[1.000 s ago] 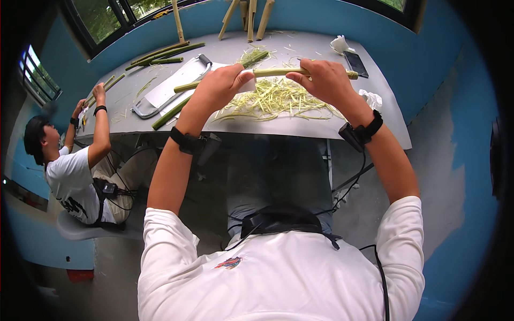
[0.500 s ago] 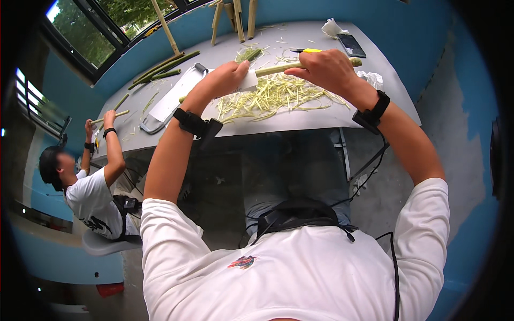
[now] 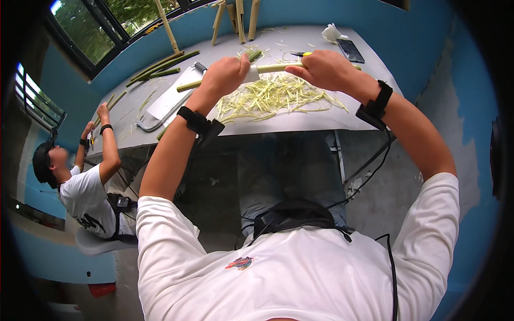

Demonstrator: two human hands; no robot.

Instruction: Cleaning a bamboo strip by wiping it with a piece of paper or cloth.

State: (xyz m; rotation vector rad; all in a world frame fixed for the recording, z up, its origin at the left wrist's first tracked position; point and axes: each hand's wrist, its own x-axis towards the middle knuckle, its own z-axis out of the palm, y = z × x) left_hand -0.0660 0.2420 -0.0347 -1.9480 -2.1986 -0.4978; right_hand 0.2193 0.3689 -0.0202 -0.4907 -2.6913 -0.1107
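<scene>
A pale green peeled bamboo stick (image 3: 271,68) is held level across the far half of the table. My left hand (image 3: 227,74) is closed round it and presses a small white sheet-like piece (image 3: 251,75) against it; I cannot tell its material. The stick's darker end juts out left of that hand. Closed on the stick's right part is my right hand (image 3: 327,69), thumb stretched along it toward the left. A short tip shows beyond the right knuckles. Beneath the stick lies a heap of thin yellow-green shavings (image 3: 276,96). Behind the right hand rests a yellow-handled cutter (image 3: 304,54).
Green stalks (image 3: 160,69) lie at the far left beside a white sheet (image 3: 170,101) and a metal-framed saw (image 3: 152,127). A phone (image 3: 350,51) and crumpled tissue (image 3: 331,33) are at the far right. At left, another person (image 3: 85,187) sits handling a stick.
My left hand has lifted slightly, and the stick's left end now shows farther out beyond it. The right hand has shifted slightly left. The other person's arms have moved.
</scene>
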